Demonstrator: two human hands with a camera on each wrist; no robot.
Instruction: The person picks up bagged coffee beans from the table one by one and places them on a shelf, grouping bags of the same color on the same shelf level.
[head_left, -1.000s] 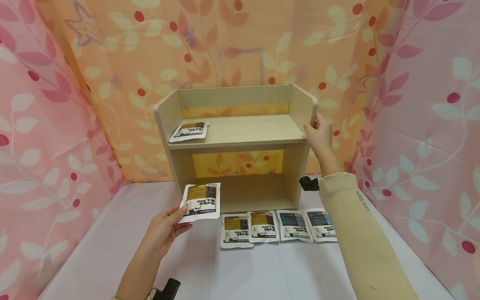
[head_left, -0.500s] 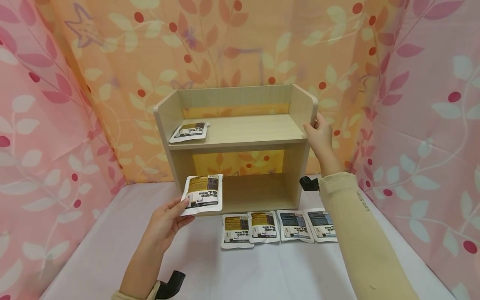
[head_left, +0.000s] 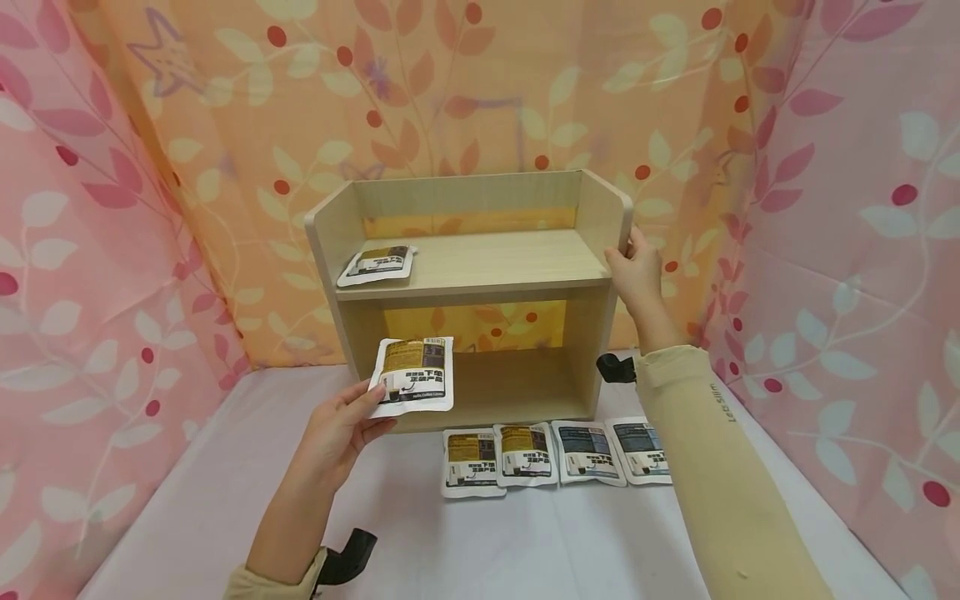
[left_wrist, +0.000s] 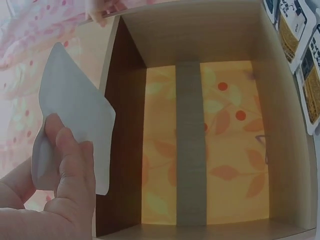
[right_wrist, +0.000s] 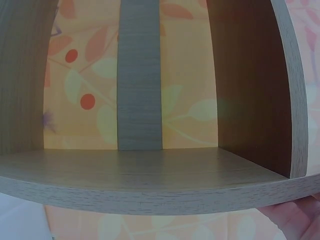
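My left hand [head_left: 347,429] pinches a white pouch with a brown and gold printed label [head_left: 413,377] by its lower left corner, thumb on the printed face. The pouch is held up in front of the lower opening of a pale wooden two-tier shelf [head_left: 480,290]. In the left wrist view the pouch's plain back [left_wrist: 75,115] faces the camera, with fingers spread across it. My right hand [head_left: 640,275] grips the front edge of the shelf's right side panel, near the upper board; some fingers are hidden behind the panel. A similar pouch [head_left: 377,265] lies on the upper board's left end.
Before the shelf, a row of pouches lies on the white cloth: two brown-labelled, left one [head_left: 472,463], and two blue-labelled, inner one [head_left: 588,452]. My right sleeve [head_left: 723,467] partly covers the rightmost. Patterned curtains [head_left: 465,83] stand behind and at both sides.
My left hand has raised the pouch and moved it slightly right, from low by the shelf's base to before its lower opening. My right hand stays on the side panel.
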